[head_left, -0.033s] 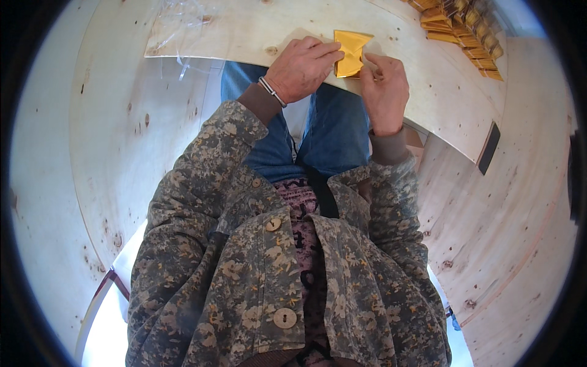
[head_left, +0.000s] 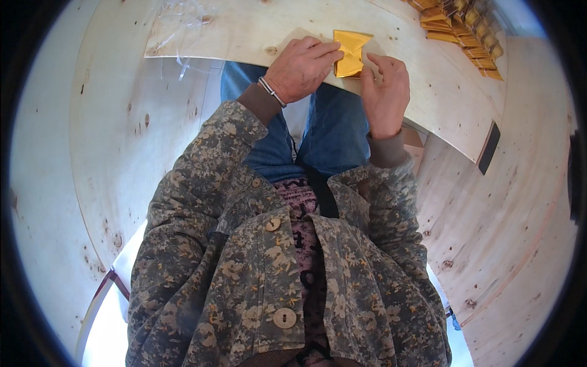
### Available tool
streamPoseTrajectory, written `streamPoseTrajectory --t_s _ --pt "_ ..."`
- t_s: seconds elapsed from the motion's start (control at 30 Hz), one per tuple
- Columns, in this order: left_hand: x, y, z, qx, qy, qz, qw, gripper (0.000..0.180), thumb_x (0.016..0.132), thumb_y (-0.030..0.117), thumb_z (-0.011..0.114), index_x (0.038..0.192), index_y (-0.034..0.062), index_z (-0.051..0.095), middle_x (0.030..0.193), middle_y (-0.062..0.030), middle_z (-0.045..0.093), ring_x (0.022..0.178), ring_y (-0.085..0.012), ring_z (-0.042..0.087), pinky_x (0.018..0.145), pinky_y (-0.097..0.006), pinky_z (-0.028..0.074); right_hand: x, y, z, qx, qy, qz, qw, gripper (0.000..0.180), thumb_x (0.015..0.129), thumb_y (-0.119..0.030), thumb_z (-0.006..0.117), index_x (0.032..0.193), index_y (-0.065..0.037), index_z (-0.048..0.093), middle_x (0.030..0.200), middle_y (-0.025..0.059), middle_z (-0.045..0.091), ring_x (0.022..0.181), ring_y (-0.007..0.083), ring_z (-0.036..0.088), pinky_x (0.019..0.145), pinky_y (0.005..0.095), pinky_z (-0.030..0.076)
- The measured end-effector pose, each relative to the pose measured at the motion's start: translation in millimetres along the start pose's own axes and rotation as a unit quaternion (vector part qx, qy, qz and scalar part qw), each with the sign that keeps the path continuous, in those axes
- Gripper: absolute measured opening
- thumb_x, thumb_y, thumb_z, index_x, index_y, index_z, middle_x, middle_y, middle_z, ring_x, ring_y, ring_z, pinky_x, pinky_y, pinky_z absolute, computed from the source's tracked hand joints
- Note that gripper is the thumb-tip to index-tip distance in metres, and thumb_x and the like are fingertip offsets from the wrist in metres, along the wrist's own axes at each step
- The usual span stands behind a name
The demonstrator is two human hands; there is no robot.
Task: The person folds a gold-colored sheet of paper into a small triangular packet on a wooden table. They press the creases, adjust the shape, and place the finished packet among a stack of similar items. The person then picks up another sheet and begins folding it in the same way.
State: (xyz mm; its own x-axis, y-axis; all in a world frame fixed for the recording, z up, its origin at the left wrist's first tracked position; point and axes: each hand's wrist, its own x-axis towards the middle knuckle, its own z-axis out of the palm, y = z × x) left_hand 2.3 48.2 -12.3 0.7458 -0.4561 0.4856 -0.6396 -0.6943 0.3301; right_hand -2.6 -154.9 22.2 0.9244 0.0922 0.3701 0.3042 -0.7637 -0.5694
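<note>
A folded piece of shiny gold foil paper (head_left: 351, 52) lies near the front edge of the wooden table, its top right corner drawn out to a point and its right side pinched inward. From the left, my left hand (head_left: 301, 68) holds it with the fingertips together on its left edge; the thumb is hidden. My right hand (head_left: 387, 92) is just to the right of the paper, thumb and forefinger apart and nothing seen between them. Its other fingers are curled.
Rows of folded gold foil pieces (head_left: 468, 46) stand at the table's far right. Clear plastic film (head_left: 183, 27) lies at the far left, partly hanging over the edge. A black strip (head_left: 488, 148) sits at the pale wooden table's (head_left: 238, 40) right corner. My knees are beneath the front edge.
My right hand has drawn slightly to the right, off the foil paper's edge. My left hand and the paper stay where they were.
</note>
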Motion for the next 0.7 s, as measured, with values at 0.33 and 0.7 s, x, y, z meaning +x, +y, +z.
streamPoseTrajectory --t_s 0.33,0.7 --pt "1 0 3 0.023 0.008 0.003 1.0 0.032 0.089 0.014 0.064 0.121 0.0074 0.068 0.127 -0.0044 0.066 0.11 -0.0231 0.06 0.093 -0.038 0.048 -55 -33 19 -0.094 -0.051 -0.105 0.989 0.073 0.081 -0.023 0.074 0.144 0.003 0.048 0.151 0.0231 0.044 0.142 0.0429 0.038 0.116 0.0535 0.031" --pt "2 3 1 0.048 0.006 0.005 0.999 0.035 0.086 0.014 0.066 0.121 0.0084 0.068 0.131 -0.0023 0.065 0.105 -0.0211 0.059 0.088 -0.036 0.048 -69 -26 31 -0.106 -0.093 -0.078 0.987 0.094 0.077 -0.038 0.079 0.15 0.004 0.037 0.158 0.0242 0.034 0.148 0.0433 0.028 0.119 0.0586 0.022"
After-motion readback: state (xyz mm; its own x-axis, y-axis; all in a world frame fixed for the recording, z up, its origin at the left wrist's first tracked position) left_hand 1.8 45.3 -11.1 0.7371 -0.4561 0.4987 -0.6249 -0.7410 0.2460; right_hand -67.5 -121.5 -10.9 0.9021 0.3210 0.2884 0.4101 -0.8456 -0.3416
